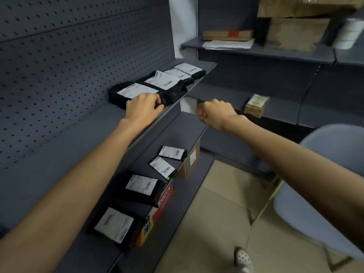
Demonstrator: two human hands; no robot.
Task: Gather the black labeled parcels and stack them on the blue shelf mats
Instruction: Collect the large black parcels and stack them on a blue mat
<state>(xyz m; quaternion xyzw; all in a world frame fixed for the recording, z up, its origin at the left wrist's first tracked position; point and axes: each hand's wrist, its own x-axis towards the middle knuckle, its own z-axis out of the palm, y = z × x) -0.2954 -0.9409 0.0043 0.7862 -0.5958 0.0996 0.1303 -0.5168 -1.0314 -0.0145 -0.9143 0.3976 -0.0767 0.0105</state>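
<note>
One view only, worn on the head. It looks forward and down, with both forearms running up from the bottom corners towards the middle. The left hand [144, 107] and right hand [214, 113] sit near centre, close in at arm's reach. The upper shelf [59, 154] fills the left side, the lower shelf [183, 131] steps down beneath it, and the floor [226, 213] shows bottom right. The wide lens bends the straight shelf edges towards the frame's borders.

bare shelf [59, 146] near side, parcels [157, 83] crowding far end
</note>
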